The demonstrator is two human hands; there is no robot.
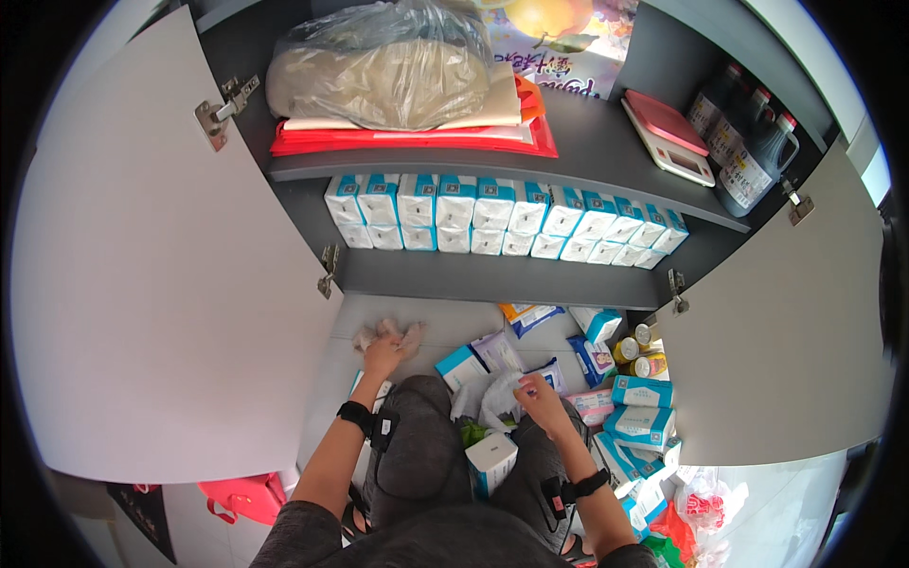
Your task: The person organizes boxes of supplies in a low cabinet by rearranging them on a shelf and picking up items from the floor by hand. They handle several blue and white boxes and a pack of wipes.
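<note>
On the grey floor in front of the cabinet, my left hand (383,355) grasps a crumpled, thin beige bag (389,332). My right hand (543,405) is over my right knee with its fingers curled. Those fingers are at the edge of a rumpled white plastic bag (490,396); whether they grip it is hidden. Between my knees stands a tissue pack (491,454), with something green (474,430) just beyond it. Past the white bag lie a blue-and-white tissue pack (461,367) and a purple-and-white packet (497,351).
Tissue packs (454,206) fill the lower shelf in two layers. Above are a bagged bundle (383,78), a kitchen scale (667,135) and dark bottles (753,170). Open doors (170,284) flank me. Cans (626,349), wipes (593,358) and stacked tissue packs (639,424) crowd the right.
</note>
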